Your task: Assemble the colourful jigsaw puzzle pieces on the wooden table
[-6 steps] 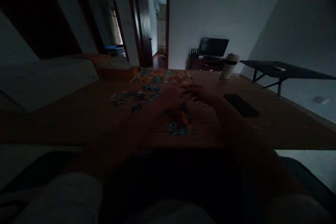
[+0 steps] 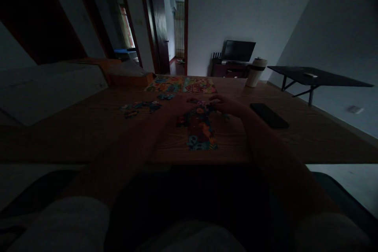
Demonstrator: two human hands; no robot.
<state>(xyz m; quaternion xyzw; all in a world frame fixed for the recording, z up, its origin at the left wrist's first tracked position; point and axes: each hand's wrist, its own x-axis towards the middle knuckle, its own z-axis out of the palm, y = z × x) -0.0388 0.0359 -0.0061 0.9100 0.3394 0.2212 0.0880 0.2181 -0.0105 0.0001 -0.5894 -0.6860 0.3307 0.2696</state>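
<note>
A dim room, seen from your head. Your left hand (image 2: pixel 179 105) and right hand (image 2: pixel 228 105) rest close together on the wooden table (image 2: pixel 295 138), at the far edge of the puzzle (image 2: pixel 198 130), a partly built block of joined pieces. The puzzle lies just toward you from your fingertips, its long axis running away from you. Both hands are about equally near it. Your fingers look curled and narrow over a small piece, but it is too dark to tell whether either grips it. Loose pieces (image 2: pixel 140 107) lie left of your left hand (a picture sheet (image 2: pixel 183 84) sits beyond). A phone (image 2: pixel 268 115) lies right. Since the earlier frame, your hands have slid away from you, uncovering more of the puzzle.
</note>
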